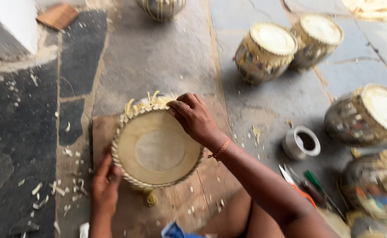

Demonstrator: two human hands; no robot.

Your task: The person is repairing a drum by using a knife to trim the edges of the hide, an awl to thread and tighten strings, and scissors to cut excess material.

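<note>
Drum (158, 147) sits centre, on stone floor (158, 53). Left hand (106, 185) steadies near-left rim, fingers apart; right hand (193, 117) pinches far-rim lacing. Likely heavy, rigid; skin delicate. Grip braided rim.

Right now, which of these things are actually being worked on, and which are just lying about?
In hand:
- drum with a braided rim
- left hand steadying its near edge
- right hand with its grip on the far rim
- loose lacing ends sticking up there

Lying about:
- two finished drums behind
- small metal cup
- scissors
- green-handled tool
- shavings on the floor
</note>
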